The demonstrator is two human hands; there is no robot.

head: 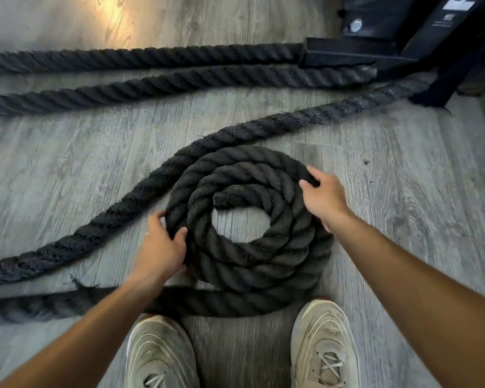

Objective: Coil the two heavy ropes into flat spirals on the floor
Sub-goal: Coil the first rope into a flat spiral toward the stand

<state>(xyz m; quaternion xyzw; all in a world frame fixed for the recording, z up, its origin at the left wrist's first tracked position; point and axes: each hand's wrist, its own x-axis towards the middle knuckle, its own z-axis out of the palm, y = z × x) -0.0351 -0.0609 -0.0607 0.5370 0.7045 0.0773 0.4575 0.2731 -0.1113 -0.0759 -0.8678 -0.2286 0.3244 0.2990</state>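
Head view: left hand (158, 249) and right hand (324, 196) curl their fingers over the outer turn of a dark, twisted rope coil (249, 247), flat on grey plank floor (403, 169) before two pale shoes (160, 357); loose rope lengths (151, 82) trail left.

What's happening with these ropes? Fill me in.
A person is standing over a thick black rope, winding it into a flat spiral on the grey plank floor. The left hand grips the coil's outer turn on one side, and the right hand holds the outer turn on the opposite side. A few turns are laid, with the centre open. Long uncoiled lengths lie on the floor, and two more straight runs lead toward a black metal frame.
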